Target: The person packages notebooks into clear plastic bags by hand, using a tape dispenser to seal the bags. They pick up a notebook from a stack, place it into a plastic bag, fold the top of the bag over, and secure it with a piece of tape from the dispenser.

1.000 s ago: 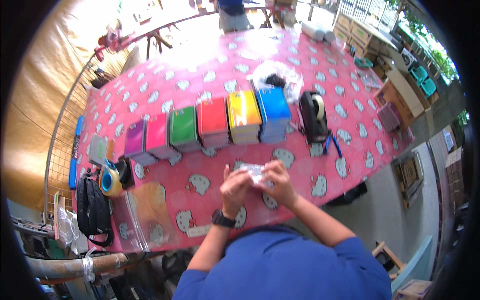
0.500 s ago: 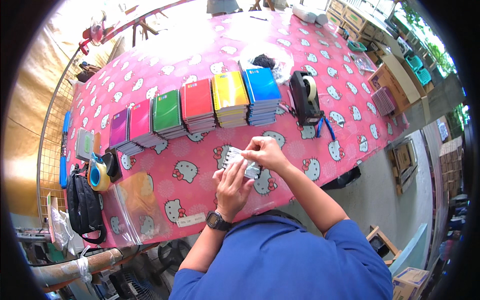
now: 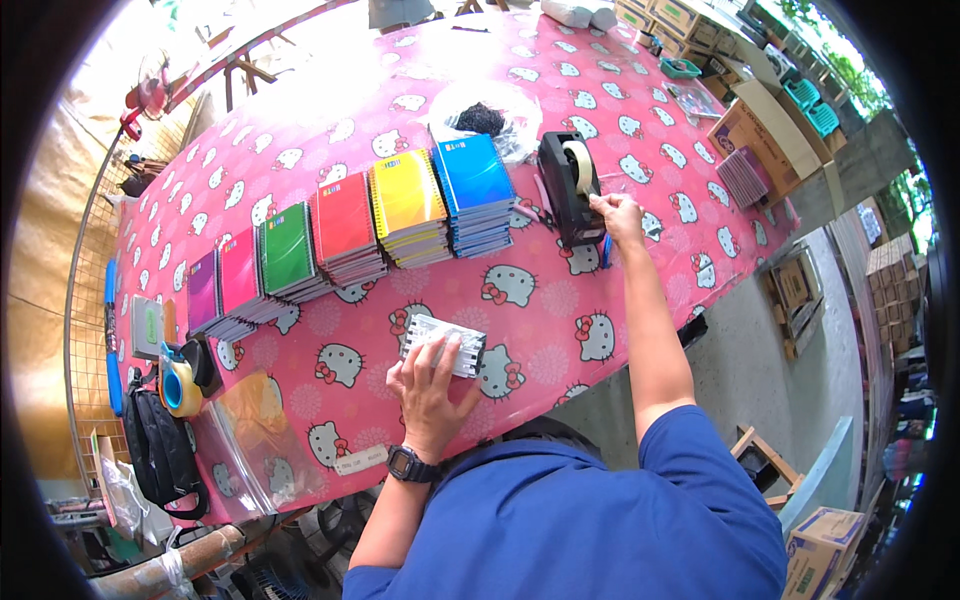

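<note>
My left hand [image 3: 430,392] lies with bent fingers over a small white wire-bound notebook pack [image 3: 460,343] in clear wrapping, holding it against the table; its thumb is spread to the side. My right hand [image 3: 617,217] reaches to the black tape dispenser [image 3: 572,213] and pinches at the front of its tape roll [image 3: 581,165]; the tape end between the fingers is too small to make out clearly. Beyond the pack stand stacks of spiral notebooks: purple [image 3: 203,285], pink [image 3: 238,268], green [image 3: 287,247], red [image 3: 345,215], yellow [image 3: 407,198] and blue [image 3: 472,178].
Pink patterned cloth covers the table [image 3: 540,335]. At the left are a tape roll [image 3: 181,388], a black pouch [image 3: 163,450] and clear plastic sleeves [image 3: 250,450]. A plastic bag with black contents [image 3: 480,120] sits behind the blue stack. An open carton [image 3: 765,140] stands far right.
My right hand has left the notebook pack and moved right and away to the tape dispenser. My left hand stays on the pack. The whole view has shifted slightly.
</note>
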